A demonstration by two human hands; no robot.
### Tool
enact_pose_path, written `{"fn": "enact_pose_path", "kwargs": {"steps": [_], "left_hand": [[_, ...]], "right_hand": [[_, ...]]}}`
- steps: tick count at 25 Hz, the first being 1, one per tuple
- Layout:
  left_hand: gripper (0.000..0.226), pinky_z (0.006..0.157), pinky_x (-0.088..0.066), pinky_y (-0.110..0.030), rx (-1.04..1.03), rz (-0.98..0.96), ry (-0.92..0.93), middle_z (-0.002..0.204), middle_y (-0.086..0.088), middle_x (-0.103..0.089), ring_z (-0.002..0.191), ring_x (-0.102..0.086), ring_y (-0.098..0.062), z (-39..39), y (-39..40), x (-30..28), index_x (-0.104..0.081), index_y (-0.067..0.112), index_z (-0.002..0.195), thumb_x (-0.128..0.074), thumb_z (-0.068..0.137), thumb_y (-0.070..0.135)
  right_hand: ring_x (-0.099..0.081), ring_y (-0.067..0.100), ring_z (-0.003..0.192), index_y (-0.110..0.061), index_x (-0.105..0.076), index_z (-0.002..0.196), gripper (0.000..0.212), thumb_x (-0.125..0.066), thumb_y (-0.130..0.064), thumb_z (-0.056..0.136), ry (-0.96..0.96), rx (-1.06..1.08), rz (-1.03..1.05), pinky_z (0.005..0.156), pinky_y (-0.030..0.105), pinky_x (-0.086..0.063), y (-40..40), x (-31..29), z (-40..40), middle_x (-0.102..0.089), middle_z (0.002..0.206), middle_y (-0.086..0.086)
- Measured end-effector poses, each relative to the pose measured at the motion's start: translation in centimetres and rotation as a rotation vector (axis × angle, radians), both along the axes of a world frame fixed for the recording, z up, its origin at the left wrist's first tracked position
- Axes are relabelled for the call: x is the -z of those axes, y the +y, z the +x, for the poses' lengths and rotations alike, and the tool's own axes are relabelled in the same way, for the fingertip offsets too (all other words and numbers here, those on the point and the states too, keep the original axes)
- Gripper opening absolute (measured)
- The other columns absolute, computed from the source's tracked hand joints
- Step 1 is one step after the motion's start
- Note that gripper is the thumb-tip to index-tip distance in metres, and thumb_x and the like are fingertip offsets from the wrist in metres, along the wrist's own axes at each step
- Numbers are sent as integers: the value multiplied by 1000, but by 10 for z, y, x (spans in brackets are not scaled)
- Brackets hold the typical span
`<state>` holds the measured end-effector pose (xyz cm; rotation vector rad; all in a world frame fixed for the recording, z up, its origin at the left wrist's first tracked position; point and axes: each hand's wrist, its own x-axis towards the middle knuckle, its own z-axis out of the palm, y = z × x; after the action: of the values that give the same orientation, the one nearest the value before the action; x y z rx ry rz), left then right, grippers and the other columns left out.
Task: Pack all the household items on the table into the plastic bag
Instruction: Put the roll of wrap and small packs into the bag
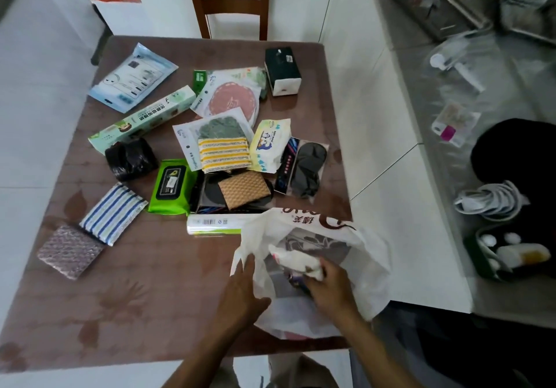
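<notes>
both hands busy: left grips plastic bag, right holds white packet.

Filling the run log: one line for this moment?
left hand: holds plastic bag open | right hand: puts white packet inside | table: many items left

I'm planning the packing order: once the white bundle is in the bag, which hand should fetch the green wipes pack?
Probably the left hand: it only holds the plastic bag rim and lies nearer the green wipes pack. The right hand is inside the bag, gripping the white bundle.
</notes>
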<state>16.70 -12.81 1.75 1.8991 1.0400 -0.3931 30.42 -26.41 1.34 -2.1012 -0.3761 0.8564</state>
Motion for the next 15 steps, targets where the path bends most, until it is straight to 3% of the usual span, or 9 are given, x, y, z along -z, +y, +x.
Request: {"fn": "enact_pose_path", "kwargs": {"steps": [2, 4, 6, 8, 10, 12, 13, 15], "left_hand": [[99, 111, -35, -34, -16, 43, -80, 162, -10, -15, 144, -28, -26, 0, -1, 6, -8, 22, 154, -73, 80, 20], [93, 109, -35, -32, -95, 47, -122, 161, -11, -20, 144, -29, -26, -2, -3, 5, -12, 22, 153, -69, 80, 10], [91, 107, -37, -30, -122, 40, -161, 160, -8, -23, 142, -32, -24, -3, -5, 1, -15, 23, 153, -66, 81, 5], [92, 104, -41, -29, -115, 28, -202, 156, -6, -30, 136, -38, -21, -6, -6, -4, -16, 26, 152, -67, 79, 5], [93, 99, -43, -25, -115, 12, -237, 151, -3, -36, 130, -43, -18, -15, -5, -10, -21, 30, 150, -69, 75, 5], [87, 98, -48, -26, -172, -57, -307, 148, 5, -39, 126, -46, -13, -33, 2, -16, -34, 38, 144, -73, 71, 12], [79, 93, -53, -30, -221, -112, -365, 146, 9, -43, 123, -50, -10, -41, 9, -20, -44, 42, 139, -76, 70, 19], [55, 81, -57, -27, -324, -140, -442, 131, 15, -59, 110, -61, -6, -52, 29, -24, -62, 41, 123, -77, 71, 36]], "right_hand": [[-66, 9, 98, -29, -67, 106, 30, -76, -21, 79, 40, -52, -105, 82, 28, -57, 0, 17, -3, -70, 98, -12], [-65, 12, 97, -28, -68, 105, 34, -78, -20, 73, 228, -106, -230, 84, 33, -57, 8, 27, 1, -70, 99, -12], [-64, 13, 100, -27, -67, 105, 33, -74, -12, 76, 476, -176, -268, 82, 30, -55, 20, 33, 3, -71, 105, -8], [-62, 11, 95, -26, -63, 103, 26, -65, -6, 85, 592, -105, -254, 76, 25, -53, 33, 34, -2, -68, 113, -1], [-62, 10, 90, -24, -59, 100, 10, -60, -17, 93, 387, -57, -301, 75, 24, -52, 40, 25, -13, -66, 112, 0], [-64, 10, 89, -25, -57, 103, 9, -56, -29, 95, -80, -150, -382, 74, 21, -52, 40, 11, -23, -66, 103, -6], [-65, 7, 84, -28, -58, 99, 6, -55, -32, 95, -266, -164, -307, 70, 20, -53, 41, -3, -27, -68, 95, -9], [-66, 2, 76, -33, -60, 91, 7, -54, -34, 95, -386, -179, -20, 65, 13, -53, 51, -35, -32, -67, 85, -17]]}}
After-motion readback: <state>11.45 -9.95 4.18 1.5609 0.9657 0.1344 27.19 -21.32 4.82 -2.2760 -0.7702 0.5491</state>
